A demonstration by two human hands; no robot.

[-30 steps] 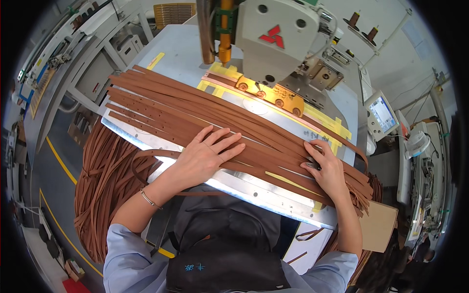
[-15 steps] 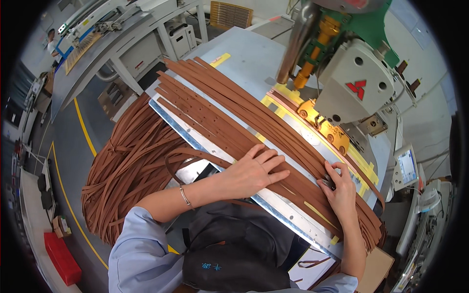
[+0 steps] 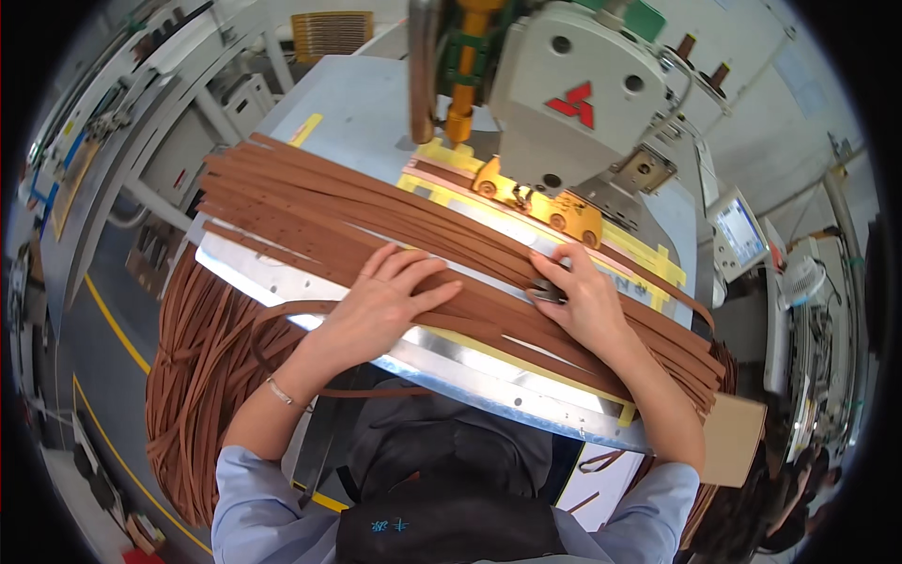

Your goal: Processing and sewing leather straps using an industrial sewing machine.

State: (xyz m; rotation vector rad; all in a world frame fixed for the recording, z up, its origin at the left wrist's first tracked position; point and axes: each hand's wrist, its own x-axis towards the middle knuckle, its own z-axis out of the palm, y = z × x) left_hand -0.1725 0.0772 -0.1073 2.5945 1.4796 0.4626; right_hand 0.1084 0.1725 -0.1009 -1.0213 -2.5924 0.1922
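Observation:
Long brown leather straps [image 3: 291,235], some with small holes, lie side by side in a layer across the plate in front of me. My left hand [image 3: 381,305] rests on them with its fingers spread, palm down. Farther right, my right hand [image 3: 590,305] lies over the straps, its thumb and fingers closed on a small dark metal tool [image 3: 548,289], mostly hidden. Just beyond the right hand, a single strap [image 3: 648,271] runs under the yellow clamp [image 3: 583,221] of a sewing machine [image 3: 564,94].
A large hanging bundle of straps [image 3: 207,376] fills the near left. The metal plate's front edge [image 3: 489,376] runs before my lap. At the right stand a control screen [image 3: 740,228], a small white fan [image 3: 801,282] and a cardboard box [image 3: 738,437].
My view has turned, so the machine appears farther left. The two groups of straps lie closer together at their left ends. Both hands stay on the straps; the right keeps the small tool.

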